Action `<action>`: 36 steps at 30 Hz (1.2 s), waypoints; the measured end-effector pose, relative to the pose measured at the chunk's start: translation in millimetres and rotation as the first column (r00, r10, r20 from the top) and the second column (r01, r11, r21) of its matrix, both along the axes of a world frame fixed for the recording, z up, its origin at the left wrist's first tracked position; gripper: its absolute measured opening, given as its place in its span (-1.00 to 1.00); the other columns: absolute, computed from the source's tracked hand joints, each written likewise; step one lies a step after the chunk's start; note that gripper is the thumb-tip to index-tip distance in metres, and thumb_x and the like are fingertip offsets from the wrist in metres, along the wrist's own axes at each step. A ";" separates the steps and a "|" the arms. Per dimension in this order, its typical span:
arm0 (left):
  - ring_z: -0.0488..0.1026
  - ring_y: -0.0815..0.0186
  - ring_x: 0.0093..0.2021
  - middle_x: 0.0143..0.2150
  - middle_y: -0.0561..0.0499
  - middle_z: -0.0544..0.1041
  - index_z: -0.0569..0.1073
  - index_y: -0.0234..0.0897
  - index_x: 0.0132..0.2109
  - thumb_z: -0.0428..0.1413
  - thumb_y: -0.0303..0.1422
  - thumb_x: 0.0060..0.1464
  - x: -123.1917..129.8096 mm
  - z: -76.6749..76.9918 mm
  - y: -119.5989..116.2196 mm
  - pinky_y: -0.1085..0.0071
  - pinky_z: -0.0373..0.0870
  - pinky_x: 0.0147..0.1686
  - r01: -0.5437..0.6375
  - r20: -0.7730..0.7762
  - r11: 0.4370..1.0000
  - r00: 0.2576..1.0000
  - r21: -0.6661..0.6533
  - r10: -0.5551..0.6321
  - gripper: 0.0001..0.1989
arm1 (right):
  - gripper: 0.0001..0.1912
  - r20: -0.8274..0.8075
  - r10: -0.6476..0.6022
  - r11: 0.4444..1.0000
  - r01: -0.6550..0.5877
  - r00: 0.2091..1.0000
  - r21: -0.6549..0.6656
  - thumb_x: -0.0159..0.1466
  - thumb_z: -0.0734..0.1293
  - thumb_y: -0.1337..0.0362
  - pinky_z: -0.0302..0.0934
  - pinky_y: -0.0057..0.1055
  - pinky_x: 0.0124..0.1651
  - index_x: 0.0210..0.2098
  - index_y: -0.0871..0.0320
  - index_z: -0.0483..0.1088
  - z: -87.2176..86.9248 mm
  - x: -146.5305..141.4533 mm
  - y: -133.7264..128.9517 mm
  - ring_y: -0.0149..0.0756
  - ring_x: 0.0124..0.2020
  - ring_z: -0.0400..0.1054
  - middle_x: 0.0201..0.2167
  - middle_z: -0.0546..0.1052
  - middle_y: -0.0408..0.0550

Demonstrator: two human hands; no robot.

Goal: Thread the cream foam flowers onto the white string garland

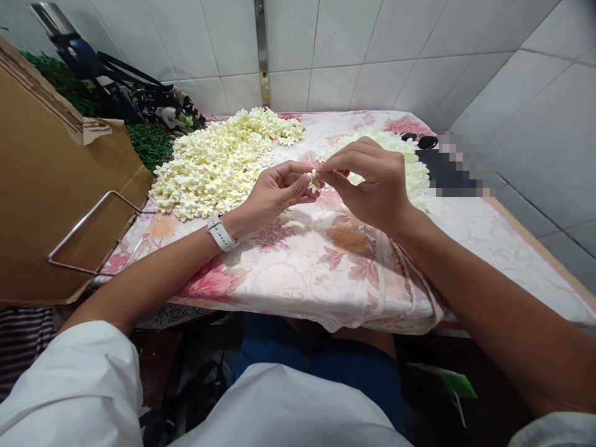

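Note:
A small pale yellow-white flower (313, 180) is held between both hands above the middle of the table. My left hand (282, 187), with a white watch on its wrist, pinches it from the left between thumb and fingers. From the right, my right hand (370, 177) closes thumb and forefinger at the flower's edge; whether it grips a petal or something finer cannot be made out. Behind my left hand spreads a large heap of like flowers (212, 164). A second pile of whitish petals (416, 177) lies behind my right hand, partly covered by it.
A floral cloth (298, 279) covers the table. At the left stand a cardboard box (69, 205) and a metal wire frame (77, 230), with green artificial grass (149, 146) and a flowered bag (170, 108) behind. Dark objects (442, 167) lie at the right, near the tiled wall (335, 37).

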State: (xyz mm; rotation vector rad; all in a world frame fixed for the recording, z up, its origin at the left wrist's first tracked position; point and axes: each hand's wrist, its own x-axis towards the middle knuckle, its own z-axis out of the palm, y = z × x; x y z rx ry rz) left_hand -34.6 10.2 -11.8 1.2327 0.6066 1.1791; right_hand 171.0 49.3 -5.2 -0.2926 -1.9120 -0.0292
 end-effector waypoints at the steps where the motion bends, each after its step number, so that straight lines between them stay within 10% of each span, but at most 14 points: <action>1: 0.69 0.47 -0.22 -0.18 0.10 0.70 0.64 -0.26 -0.09 0.55 -0.05 -0.02 -0.1 0.0 -0.5 0.48 0.68 -0.07 0.006 -0.001 1.000 1.000 -0.009 -0.006 -0.51 | -0.81 0.008 0.000 1.000 0.000 1.000 0.028 0.44 0.43 0.42 0.37 -0.21 -0.19 -0.25 -0.01 0.61 -0.4 0.2 0.5 -0.30 -0.39 0.48 -0.41 0.66 -0.19; 20: 0.66 0.43 -0.17 -0.17 0.07 0.65 0.63 -0.28 -0.06 0.55 -0.11 0.03 4.1 5.7 -6.2 0.43 0.66 0.00 0.027 -0.007 0.995 1.000 -0.101 -0.028 -0.53 | -0.84 0.341 -0.091 0.996 0.089 0.935 0.023 0.52 0.15 0.38 0.31 -0.13 -0.20 -0.18 0.00 0.24 -8.9 10.2 12.5 -0.11 -0.22 0.35 -0.29 0.43 -0.04; 36: 0.65 0.46 -0.13 -0.23 0.15 0.63 0.52 -0.20 -0.05 0.54 -0.16 0.07 4.0 0.9 -7.1 0.42 0.64 0.17 0.018 0.023 1.000 1.000 -0.009 -0.017 -0.54 | -0.85 0.297 -0.066 0.996 0.082 0.952 -0.041 0.56 0.14 0.30 0.36 -0.01 -0.07 -0.17 -0.04 0.24 -19.0 1.4 9.6 -0.02 -0.16 0.41 -0.20 0.48 0.01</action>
